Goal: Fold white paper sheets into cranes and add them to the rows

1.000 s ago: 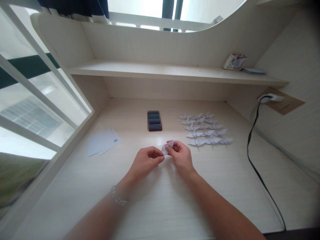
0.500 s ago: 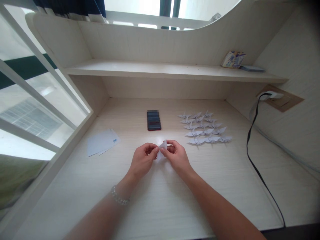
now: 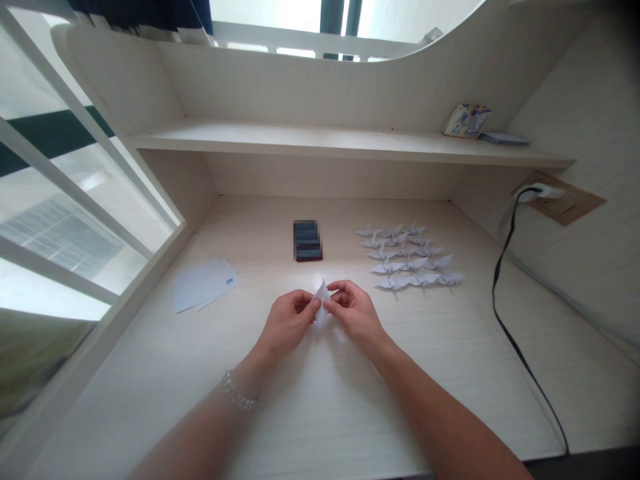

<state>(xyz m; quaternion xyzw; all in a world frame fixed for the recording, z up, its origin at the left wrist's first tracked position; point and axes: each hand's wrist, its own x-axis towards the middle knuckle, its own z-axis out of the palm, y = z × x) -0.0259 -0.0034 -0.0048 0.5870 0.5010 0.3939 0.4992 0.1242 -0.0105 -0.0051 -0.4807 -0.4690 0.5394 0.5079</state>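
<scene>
A small piece of folded white paper [image 3: 321, 293], narrow and pointed at top and bottom, is held between my two hands just above the desk. My left hand [image 3: 291, 319] pinches its left side between thumb and fingers, and a beaded bracelet circles that wrist. From the other side my right hand [image 3: 356, 310] grips the paper's right edge with thumb and forefinger. To the right of my hands stand several folded white paper cranes [image 3: 407, 263] in rows. My fingers partly cover the paper, so its exact folds cannot be made out.
Flat sheets of white paper [image 3: 203, 287] lie on the desk [image 3: 260, 233] at the left. A dark, blurred-out rectangular object [image 3: 307, 241] lies beyond my hands. On the right a black cable [image 3: 515, 337] runs from a wall socket [image 3: 570, 200]. A shelf [image 3: 300, 140] holds a colourful packet [image 3: 467, 120].
The folded paper has turned in my fingers, and its top point has shifted slightly left. My left thumb now sits a little further right on it. Both hands keep their pinch.
</scene>
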